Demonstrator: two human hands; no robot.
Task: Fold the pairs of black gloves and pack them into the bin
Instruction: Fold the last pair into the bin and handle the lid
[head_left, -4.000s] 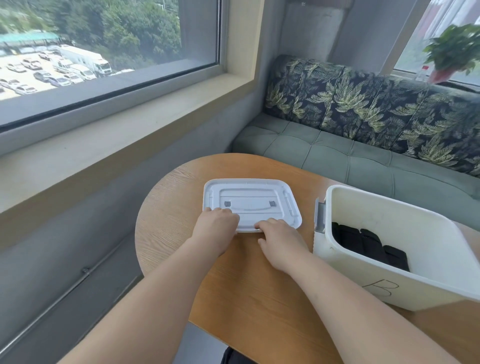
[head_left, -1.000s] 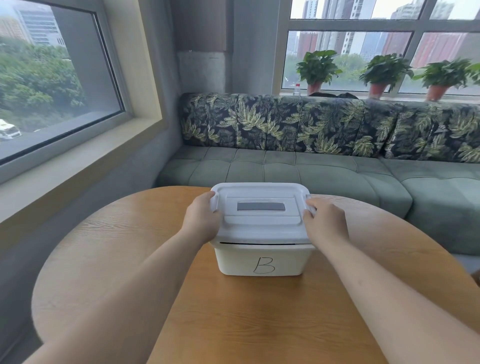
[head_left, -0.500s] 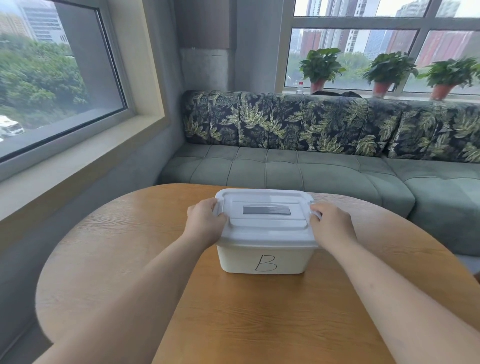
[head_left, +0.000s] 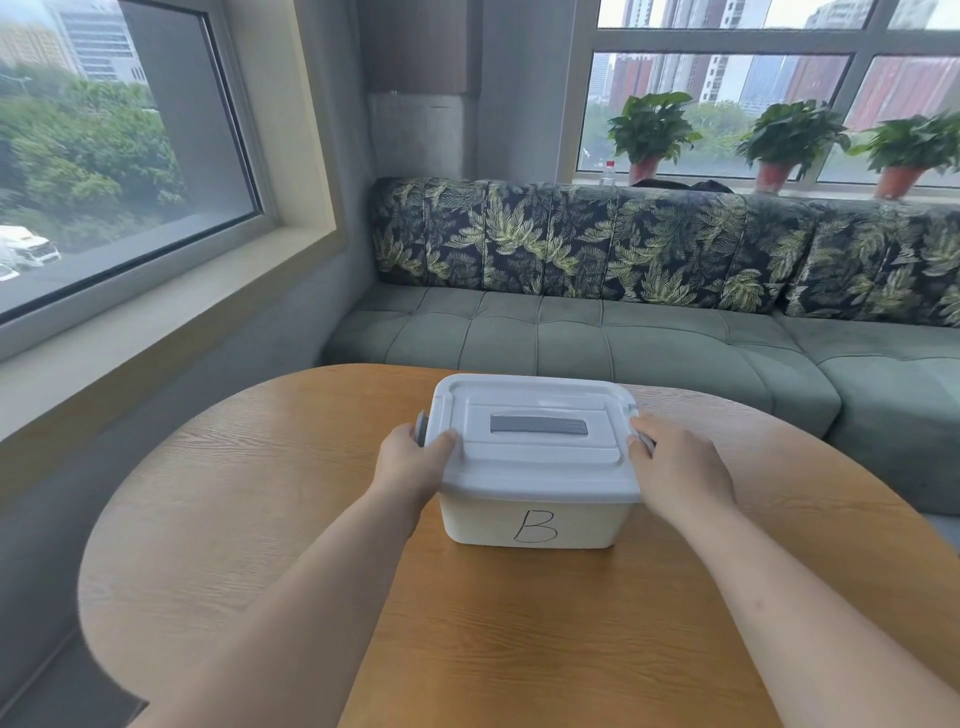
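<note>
Head view: left hand (head_left: 413, 460) and right hand (head_left: 675, 467) each grip one end of the white lid (head_left: 535, 457), fingers curled over its edges. Bin (head_left: 535, 522) marked B sits between them on the table (head_left: 519, 639). Gloves are hidden inside. Looks like the closing step. Next: snap down the grey latch (head_left: 421, 428) under each hand.

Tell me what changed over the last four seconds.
The lid, then lying on the table left of the open bin, now covers the bin. The left hand and right hand moved from its near edge to grip its two ends. The bin stays on the table, B facing the camera.
</note>
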